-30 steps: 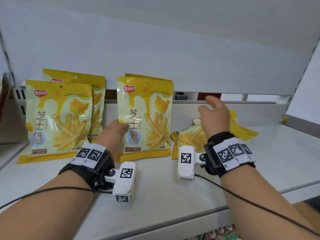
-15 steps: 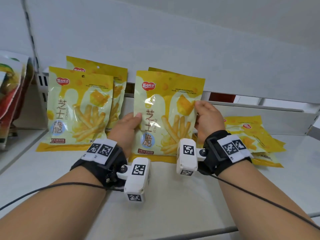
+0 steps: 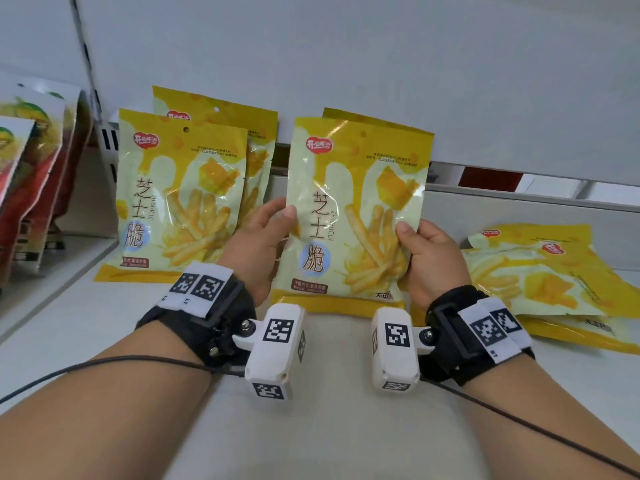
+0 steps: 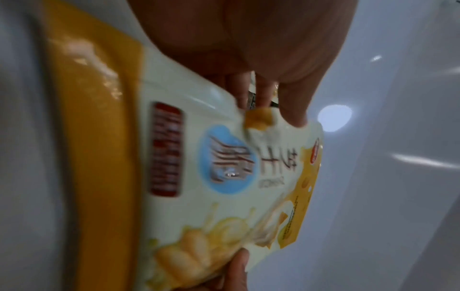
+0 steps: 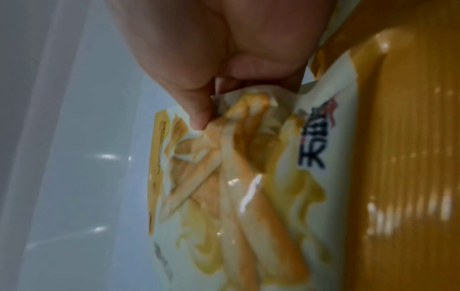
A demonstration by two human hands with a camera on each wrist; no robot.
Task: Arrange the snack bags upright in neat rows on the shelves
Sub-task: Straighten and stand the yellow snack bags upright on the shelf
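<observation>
Holding a yellow snack bag upright between them, both hands pinch its side edges: the left hand with thumb on the front and fingers behind, the right hand likewise on the opposite edge. The bag's bottom seam sits on or just above the shelf; which of the two cannot be told. Directly behind it stands another bag of the same kind, only its top showing.

The risk, as I judge it, is a topple on release: the bag is soft and glossy, so if it leans forward when the pinch lets go it may slide flat. A nudge from the left wrist could also tip the standing pair just beyond that hand.

Just beyond the right hand, a loose pile of bags lies flat, not yet stood up. Further out past the left hand, red bags stand in the neighbouring bay.
</observation>
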